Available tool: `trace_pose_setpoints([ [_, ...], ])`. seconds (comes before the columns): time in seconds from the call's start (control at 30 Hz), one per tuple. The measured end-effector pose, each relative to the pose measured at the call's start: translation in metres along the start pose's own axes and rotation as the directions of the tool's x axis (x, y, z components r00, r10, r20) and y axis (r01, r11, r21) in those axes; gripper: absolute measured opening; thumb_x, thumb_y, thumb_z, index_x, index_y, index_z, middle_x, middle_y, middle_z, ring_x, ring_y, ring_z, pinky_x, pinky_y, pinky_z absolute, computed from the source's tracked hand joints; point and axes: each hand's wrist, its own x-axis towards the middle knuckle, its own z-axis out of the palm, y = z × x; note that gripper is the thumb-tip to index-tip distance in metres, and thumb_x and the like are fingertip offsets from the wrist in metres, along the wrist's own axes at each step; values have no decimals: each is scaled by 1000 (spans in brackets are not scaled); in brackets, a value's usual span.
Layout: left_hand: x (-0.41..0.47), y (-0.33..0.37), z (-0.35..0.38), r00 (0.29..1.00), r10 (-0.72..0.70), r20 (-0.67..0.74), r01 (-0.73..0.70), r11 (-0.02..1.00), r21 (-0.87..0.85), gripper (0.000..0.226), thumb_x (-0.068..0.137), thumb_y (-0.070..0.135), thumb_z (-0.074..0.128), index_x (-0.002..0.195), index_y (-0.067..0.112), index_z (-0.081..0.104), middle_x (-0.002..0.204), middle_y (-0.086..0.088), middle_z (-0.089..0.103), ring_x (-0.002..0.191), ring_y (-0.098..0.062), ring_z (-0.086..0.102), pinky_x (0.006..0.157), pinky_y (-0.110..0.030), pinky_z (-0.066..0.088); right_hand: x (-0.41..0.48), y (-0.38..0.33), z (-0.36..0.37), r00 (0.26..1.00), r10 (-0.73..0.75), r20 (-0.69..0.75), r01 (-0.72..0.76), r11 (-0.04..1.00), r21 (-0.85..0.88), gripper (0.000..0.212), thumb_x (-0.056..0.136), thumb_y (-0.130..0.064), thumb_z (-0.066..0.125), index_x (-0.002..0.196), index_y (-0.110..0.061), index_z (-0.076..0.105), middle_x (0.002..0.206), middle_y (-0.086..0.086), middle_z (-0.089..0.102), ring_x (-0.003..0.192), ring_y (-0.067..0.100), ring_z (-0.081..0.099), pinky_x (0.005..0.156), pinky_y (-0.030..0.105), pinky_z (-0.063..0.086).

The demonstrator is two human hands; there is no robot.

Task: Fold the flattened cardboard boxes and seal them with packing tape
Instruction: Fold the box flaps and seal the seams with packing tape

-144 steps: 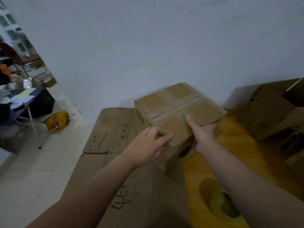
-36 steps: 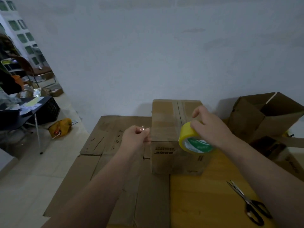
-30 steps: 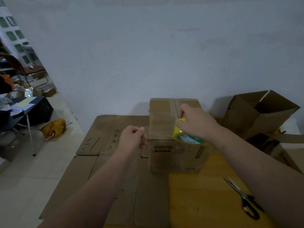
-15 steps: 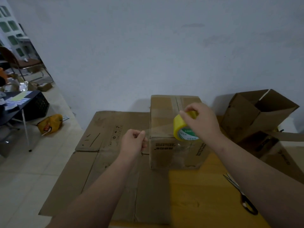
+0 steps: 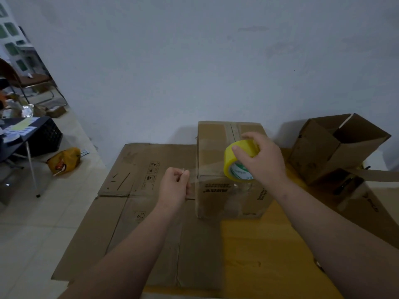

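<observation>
Far left, on the floor: black crate [image 5: 46, 138] and yellow bag [image 5: 63, 161], neither part of the job; left part of the desk: flattened cardboard sheets [image 5: 133, 190], lying flat and overlapping, unfolded, so work left to do; near the middle: left hand [image 5: 174, 186], fingers curled, thumb and forefinger pinching the free end of the tape strip [image 5: 206, 169], which is clear and drawn taut rightward from that pinch to the roll, passing the near left corner of the box top; whether it already touches the cardboard cannot be told; folded box [image 5: 216, 145], middle of the desk against the far wall, standing closed with flaps shut, one band of tape showing along its top seam and another crossing it; tape roll [image 5: 234, 164], yellow with a green-printed core, held over the near edge of the box top; right hand [image 5: 262, 160], fingers and thumb wrapped round the roll from above; desk [image 5: 259, 244], yellow wood, bare patch near and right of the sheets; open box [image 5: 319, 147], far right, erected but tipped over with flaps apart, unsealed, more cardboard beneath it; status, by judgement: one box folded and in its sealing step, the strip pulled out but not pressed down or cut; remaining: lay and cut this strip, close and tape the open box, fold and tape the flat sheets
</observation>
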Motion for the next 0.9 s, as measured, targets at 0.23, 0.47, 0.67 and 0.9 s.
trace_pose_setpoints([
  [0.23,11,0,-22,995,-33,97,26,997,72,11,97,17,54,90,8,54,69,-5,60,59,-13,55,58,-25,47,-3,-14,-16,984,30,174,32,939,-344,41,89,-49,52,124,-31,63,104,2,56,93,17,48,74,31,42],
  [0.47,14,2,-17,989,-48,138,39,997,73,15,97,19,55,100,4,55,71,-6,59,59,-13,54,53,-22,45,3,-26,-21,967,30,253,101,865,-492,40,90,-53,49,123,-36,62,95,0,50,87,18,46,68,29,37],
  [0.67,17,6,-20,993,18,120,-28,996,79,19,97,16,53,80,10,55,68,-5,58,59,-14,52,57,-26,46,-1,-35,-14,964,-46,264,192,806,-560,44,91,-55,45,127,-36,60,90,-3,44,86,15,40,80,33,39],
  [0.9,24,-3,-26,994,13,106,-22,996,83,13,97,18,54,86,12,53,70,-4,59,59,-14,53,56,-26,45,-4,-44,-5,952,-52,301,226,784,-579,45,92,-55,42,129,-36,57,93,-2,42,100,19,49,86,33,37],
])
